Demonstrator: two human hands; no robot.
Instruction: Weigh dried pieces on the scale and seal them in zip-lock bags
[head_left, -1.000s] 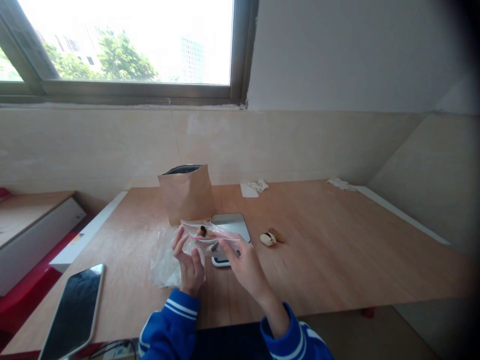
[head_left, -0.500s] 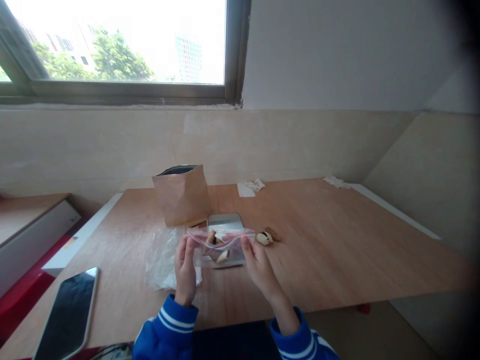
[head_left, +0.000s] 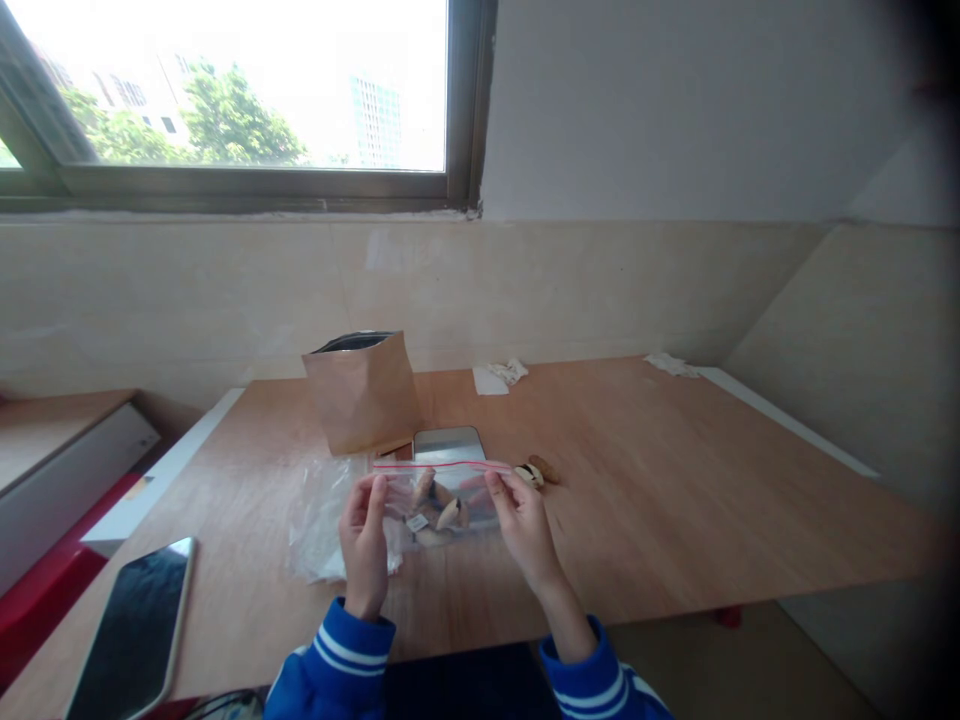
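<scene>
Pinching the clear zip bag at both ends of its top edge!
Left hand and right hand each press thumb against fingers on the film; the bag hangs stretched between them, partly hiding the silver scale. It looks light, limp and slick, the pieces inside possibly brittle, so those top corners seem the right hold.

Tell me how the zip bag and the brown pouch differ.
The zip bag is see-through; the brown pouch is opaque. The zip bag is held stretched between the left hand and right hand; the brown pouch stands unheld on the tabletop. The zip bag's mouth is drawn straight; the brown pouch's gapes, showing a dark inside. Both are bags.
</scene>
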